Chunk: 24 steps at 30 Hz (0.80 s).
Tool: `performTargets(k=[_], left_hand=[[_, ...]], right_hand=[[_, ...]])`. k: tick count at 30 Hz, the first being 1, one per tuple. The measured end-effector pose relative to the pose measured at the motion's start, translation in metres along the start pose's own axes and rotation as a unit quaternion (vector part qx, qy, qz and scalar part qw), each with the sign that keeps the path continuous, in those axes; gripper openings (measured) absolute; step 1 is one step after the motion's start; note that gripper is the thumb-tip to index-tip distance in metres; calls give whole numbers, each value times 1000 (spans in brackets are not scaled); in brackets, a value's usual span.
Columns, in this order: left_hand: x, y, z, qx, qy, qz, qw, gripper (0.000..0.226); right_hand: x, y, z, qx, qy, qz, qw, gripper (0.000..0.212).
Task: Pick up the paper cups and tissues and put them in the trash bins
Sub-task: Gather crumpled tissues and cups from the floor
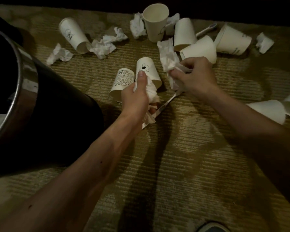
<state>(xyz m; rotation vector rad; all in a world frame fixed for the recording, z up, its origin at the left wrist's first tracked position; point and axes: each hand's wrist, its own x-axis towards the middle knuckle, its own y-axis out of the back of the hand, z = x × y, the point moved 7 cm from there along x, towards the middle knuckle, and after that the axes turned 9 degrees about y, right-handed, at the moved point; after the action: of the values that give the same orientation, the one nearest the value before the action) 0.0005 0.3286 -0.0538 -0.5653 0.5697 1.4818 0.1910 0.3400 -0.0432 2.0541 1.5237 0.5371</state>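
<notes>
Left hand [136, 97]: clenched round a crumpled white tissue wad [152, 91], my thumb tip against a white paper cup with a bear drawing [146, 68], which lies on its side mid-carpet. A lettered white paper cup [121, 82] lies just beside it.

Right hand [195, 77]: thumb and fingers pinch a longer white tissue [167, 54].

More white cups and tissues are scattered along the far edge of the olive ribbed carpet [191, 156]; one tall plain paper cup [155, 22] stands upright there.

The black round trash bin with a metal rim [57, 106] is at the carpet's left edge.

Head-worn view, steeply down, close
</notes>
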Motion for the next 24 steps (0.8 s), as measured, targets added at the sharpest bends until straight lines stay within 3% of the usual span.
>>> performTargets(k=[4,6,11,14,16,18,24], left_hand=[[-2,-6,7,-1,-12,5,1000,40],[-4,-13,9,10,-19,1,1000,41],[-22,-39,10,-10,-32,-56,998,35],[-36,-55,12,-37,-31,-106,993,32],[-42,-63,13,-46,-29,-159,986,40],[-47,-63,13,-28,-30,-186,982,46],[-39,-29,-9,56,24,-148,987,37]], right_hand=[[-21,27,-3,128,-61,2,990,16],[-38,27,-5,235,-106,-36,966,15],[-73,13,-13,504,-163,-57,847,23],[-79,7,-13,590,-158,-33,791,25],[-82,3,-13,590,-152,-25,793,21],[-85,-3,-14,556,-142,-33,819,17],[-94,-30,-20,394,-85,-131,906,24]])
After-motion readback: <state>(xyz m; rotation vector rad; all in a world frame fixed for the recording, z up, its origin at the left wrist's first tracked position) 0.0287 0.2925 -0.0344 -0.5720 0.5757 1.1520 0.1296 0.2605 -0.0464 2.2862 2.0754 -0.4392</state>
